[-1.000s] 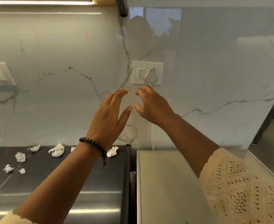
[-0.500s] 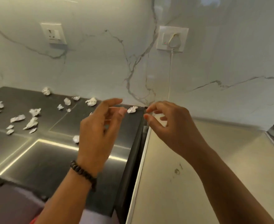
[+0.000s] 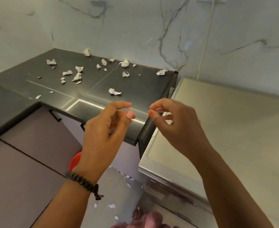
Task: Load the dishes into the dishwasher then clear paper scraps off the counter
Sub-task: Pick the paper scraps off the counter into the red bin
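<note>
Dark counter (image 3: 28,102) now lies beyond our fingers; our left hand (image 3: 102,134) and right hand (image 3: 176,125) have dropped lower, fingers loosely curled, empty, paper scraps (image 3: 77,77) untouched.

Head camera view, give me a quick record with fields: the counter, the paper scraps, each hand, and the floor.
counter: dark counter, beside a pale appliance top
paper scraps: many crumpled white paper scraps scattered on the counter
left hand: left hand raised, fingers loosely curled, empty
right hand: right hand raised, fingers loosely curled, empty
floor: small white bits below
</note>
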